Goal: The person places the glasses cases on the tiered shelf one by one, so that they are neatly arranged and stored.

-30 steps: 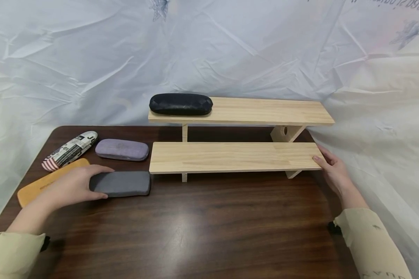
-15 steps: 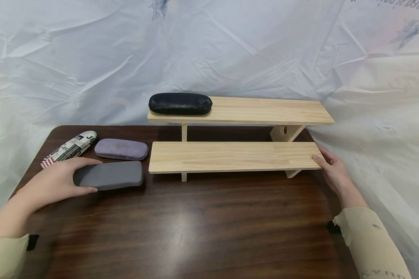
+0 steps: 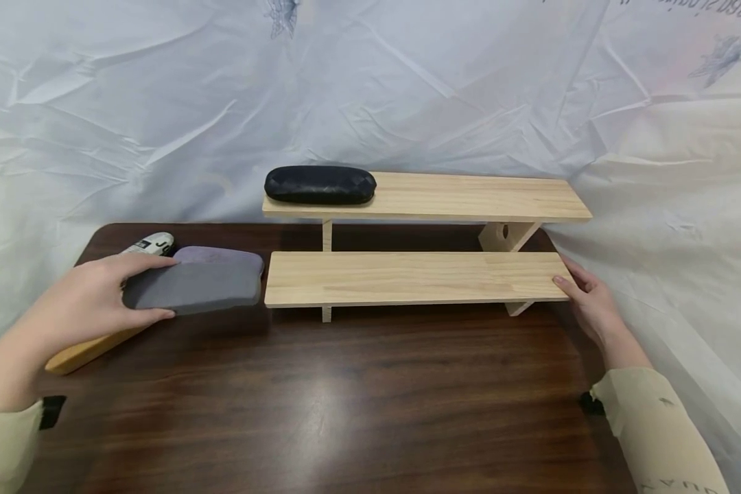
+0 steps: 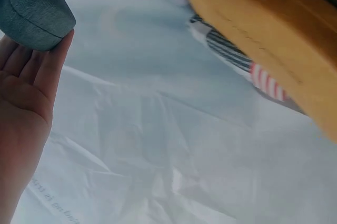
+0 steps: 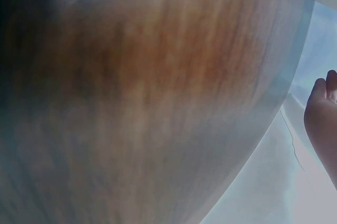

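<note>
My left hand grips the left end of a grey glasses case, thumb on the near side and fingers on the far side. The case is raised and overlaps a purple glasses case in the head view. In the left wrist view the grey case shows at the upper left, against the fingers. My right hand holds the right end of the lower board of a two-tier wooden shelf, thumb on top and fingers below. On the shelf's upper board, at its left, lies a black glasses case.
An orange glasses case lies on the dark wooden table, partly hidden behind my left hand. Beyond it is a newspaper-print case, mostly covered in the head view. A pale plastic sheet hangs behind the table.
My left hand has lifted the grey case off the table and carried it left and away from me, toward the purple case. My right hand stays at the shelf's end.
</note>
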Tool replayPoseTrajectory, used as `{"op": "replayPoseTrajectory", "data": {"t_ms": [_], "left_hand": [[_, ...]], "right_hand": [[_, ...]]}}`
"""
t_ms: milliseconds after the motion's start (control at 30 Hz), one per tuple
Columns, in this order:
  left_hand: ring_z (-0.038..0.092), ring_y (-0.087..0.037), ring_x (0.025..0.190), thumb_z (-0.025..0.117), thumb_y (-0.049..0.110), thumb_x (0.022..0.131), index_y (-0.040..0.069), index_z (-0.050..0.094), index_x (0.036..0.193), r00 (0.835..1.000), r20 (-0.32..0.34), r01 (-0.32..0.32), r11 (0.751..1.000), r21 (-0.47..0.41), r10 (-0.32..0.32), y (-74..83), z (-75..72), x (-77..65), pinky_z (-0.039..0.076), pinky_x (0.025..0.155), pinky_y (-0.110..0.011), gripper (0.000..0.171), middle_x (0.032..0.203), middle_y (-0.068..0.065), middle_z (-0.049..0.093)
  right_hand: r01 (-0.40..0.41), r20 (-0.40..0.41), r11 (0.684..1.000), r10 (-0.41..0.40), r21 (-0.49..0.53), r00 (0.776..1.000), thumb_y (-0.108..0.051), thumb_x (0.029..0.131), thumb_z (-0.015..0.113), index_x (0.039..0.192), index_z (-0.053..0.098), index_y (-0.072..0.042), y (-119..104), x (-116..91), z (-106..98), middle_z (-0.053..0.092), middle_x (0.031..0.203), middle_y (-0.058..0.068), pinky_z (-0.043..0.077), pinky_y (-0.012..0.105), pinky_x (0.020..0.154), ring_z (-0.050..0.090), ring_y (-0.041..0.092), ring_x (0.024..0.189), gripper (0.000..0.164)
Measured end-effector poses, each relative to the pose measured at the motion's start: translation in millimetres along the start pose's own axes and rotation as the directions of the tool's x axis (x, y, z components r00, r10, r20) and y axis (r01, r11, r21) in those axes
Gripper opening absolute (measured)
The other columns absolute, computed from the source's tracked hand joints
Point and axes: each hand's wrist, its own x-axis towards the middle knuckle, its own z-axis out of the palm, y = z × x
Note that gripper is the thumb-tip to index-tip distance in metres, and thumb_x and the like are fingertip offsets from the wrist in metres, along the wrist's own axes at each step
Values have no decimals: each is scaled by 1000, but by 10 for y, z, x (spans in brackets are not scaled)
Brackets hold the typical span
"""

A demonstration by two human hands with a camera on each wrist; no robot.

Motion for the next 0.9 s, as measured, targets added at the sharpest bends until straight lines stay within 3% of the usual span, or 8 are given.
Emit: {"op": "replayPoseTrajectory", "data": {"t_ms": [200,367,567,833,900], "left_hand": [[69,-32,113,104,28,61,21,73,133,999,-51,-12,999,-39,10,138,-51,128,42,86,-25,79,127,-12,75],[69,-28,111,103,27,61,21,74,133,995,-94,-48,997,-63,42,253,-97,250,40,88,-20,77,125,-7,76],[72,-29,109,103,28,61,20,75,132,990,-133,-64,996,-59,56,371,-147,418,43,86,-24,77,124,-7,78],[72,-33,113,102,28,63,19,74,134,989,-133,-68,995,-77,57,518,-220,644,51,86,-49,77,128,-10,77],[73,-31,109,102,28,63,18,74,134,985,-152,-100,992,-73,87,568,-232,704,50,83,-45,77,127,-9,77]], "right_hand": [[-3,1,1000,3,4,1000,-5,106,63,168,29,-12,-11,-14,12,42,158,-1,51,5,93,54,-8,114,72],[7,3,1000,-7,13,1000,-4,105,64,168,30,-11,-10,-10,3,52,144,-11,52,6,92,56,-7,112,72],[12,2,1000,-12,10,1000,-3,105,64,168,28,-8,0,6,-9,55,133,-15,52,6,91,57,-7,110,73],[13,-4,1000,-13,16,1000,-3,105,64,168,31,-9,4,0,-2,57,132,-16,52,6,91,58,-8,110,72],[22,-2,999,-22,29,1000,-2,105,64,167,32,-10,4,-4,-1,58,128,-17,52,6,91,58,-7,109,71]]}}
